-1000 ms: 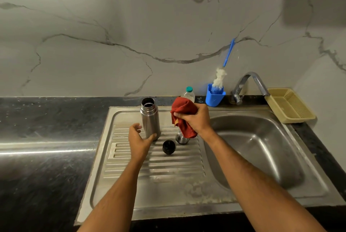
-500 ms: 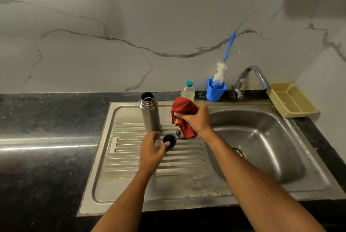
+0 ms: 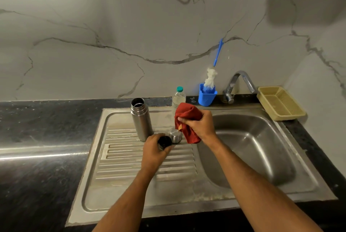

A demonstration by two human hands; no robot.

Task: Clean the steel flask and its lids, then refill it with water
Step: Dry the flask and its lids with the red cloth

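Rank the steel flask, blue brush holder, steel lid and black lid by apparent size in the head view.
1. steel flask
2. blue brush holder
3. steel lid; black lid looks similar, partly hidden by the left hand, so unranked.

This is a home kitchen: a steel sink (image 3: 252, 149) with a ribbed drainboard (image 3: 131, 156) is set into a dark stone counter (image 3: 46, 138), backed by a marble-veined wall (image 3: 112, 44) (a tap (image 3: 241, 82) and a blue brush holder (image 3: 206, 97) stand behind).
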